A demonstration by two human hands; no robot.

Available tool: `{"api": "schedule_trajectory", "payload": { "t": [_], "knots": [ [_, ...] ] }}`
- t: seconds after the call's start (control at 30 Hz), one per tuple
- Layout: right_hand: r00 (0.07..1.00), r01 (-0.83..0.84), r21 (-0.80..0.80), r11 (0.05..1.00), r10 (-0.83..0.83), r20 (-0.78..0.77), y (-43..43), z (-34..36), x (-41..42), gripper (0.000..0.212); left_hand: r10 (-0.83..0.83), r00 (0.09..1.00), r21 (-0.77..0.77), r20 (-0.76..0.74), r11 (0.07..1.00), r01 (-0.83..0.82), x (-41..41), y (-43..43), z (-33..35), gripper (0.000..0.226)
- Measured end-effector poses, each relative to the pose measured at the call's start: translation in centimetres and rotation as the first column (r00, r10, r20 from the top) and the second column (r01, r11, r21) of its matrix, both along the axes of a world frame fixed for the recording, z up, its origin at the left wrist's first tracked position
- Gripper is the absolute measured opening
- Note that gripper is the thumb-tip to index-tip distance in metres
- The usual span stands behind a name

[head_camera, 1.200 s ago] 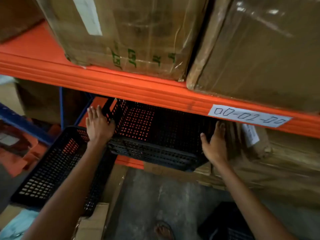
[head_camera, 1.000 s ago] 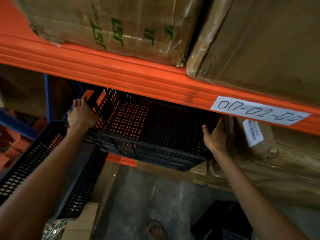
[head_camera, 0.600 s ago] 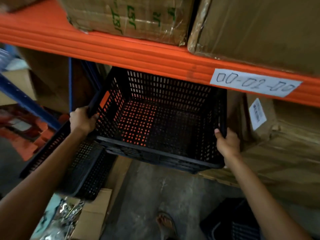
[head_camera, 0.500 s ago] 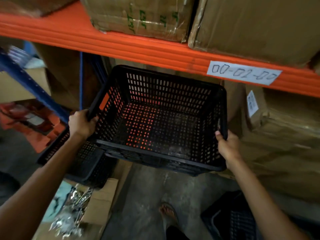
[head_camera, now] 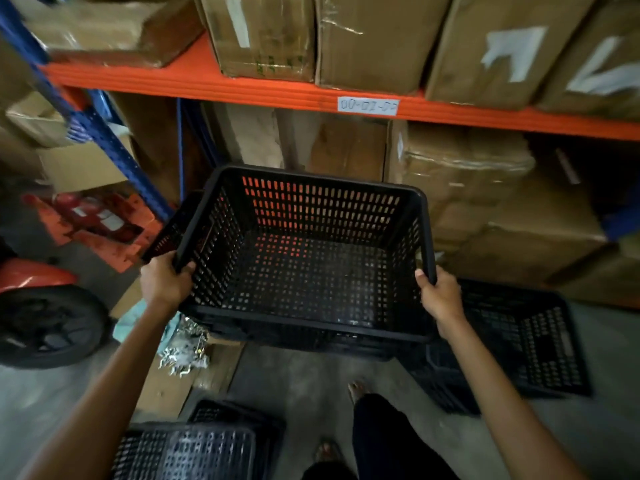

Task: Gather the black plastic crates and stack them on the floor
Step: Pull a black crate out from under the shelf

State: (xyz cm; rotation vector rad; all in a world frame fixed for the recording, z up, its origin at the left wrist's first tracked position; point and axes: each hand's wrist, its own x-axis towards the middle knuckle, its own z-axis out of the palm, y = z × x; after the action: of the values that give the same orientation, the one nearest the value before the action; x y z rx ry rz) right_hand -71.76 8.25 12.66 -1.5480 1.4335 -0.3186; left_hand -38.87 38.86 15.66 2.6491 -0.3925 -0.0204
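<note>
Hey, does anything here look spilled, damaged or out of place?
Yes. Shiny silver bits lie in a loose heap on the floor cardboard, below the left corner of the held crate, as if spilled. The wrapped box under the orange shelf looks crumpled.

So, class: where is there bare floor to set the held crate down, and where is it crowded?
Bare concrete floor for the held crate lies between the flattened cardboard, the near crate, the foot and the right-hand crate. More lies right of that crate. Crowded: under the shelf, with boxes.
</note>
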Motion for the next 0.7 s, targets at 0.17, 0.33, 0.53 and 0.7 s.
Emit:
{"api": "schedule_trajectory", "payload": {
  "t": [0.17, 0.33, 0.53, 0.7],
  "knots": [
    [1.0, 0.009, 0.059, 0.998, -0.007, -0.028, 1.8, 4.2, -7.8, 0.038, -0.037, 0.991, -0.026, -0.132, 0.999, 0.034, -6.0, 2.6, 1.9, 0.03],
    [0.997, -0.002, 0.077, 0.997, 0.008, -0.072, 4.2, 5.1, -15.5, 0.031, -0.055, 0.964, -0.054, -0.26, 0.998, 0.043, -11.8, 4.3, 1.6, 0.03],
    [0.989, -0.039, 0.052, 0.998, 0.046, -0.142, 8.2, 4.1, -27.3, 0.029, -0.152, 0.944, 0.045, -0.292, 0.984, 0.172, -21.3, 7.6, 1.5, 0.032],
    [0.983, -0.022, 0.106, 0.994, 0.041, -0.18, 12.5, 1.7, -37.0, 0.029, -0.189, 0.937, 0.158, -0.293, 0.957, 0.243, -30.8, 12.3, 0.2, 0.024]
  ]
}}
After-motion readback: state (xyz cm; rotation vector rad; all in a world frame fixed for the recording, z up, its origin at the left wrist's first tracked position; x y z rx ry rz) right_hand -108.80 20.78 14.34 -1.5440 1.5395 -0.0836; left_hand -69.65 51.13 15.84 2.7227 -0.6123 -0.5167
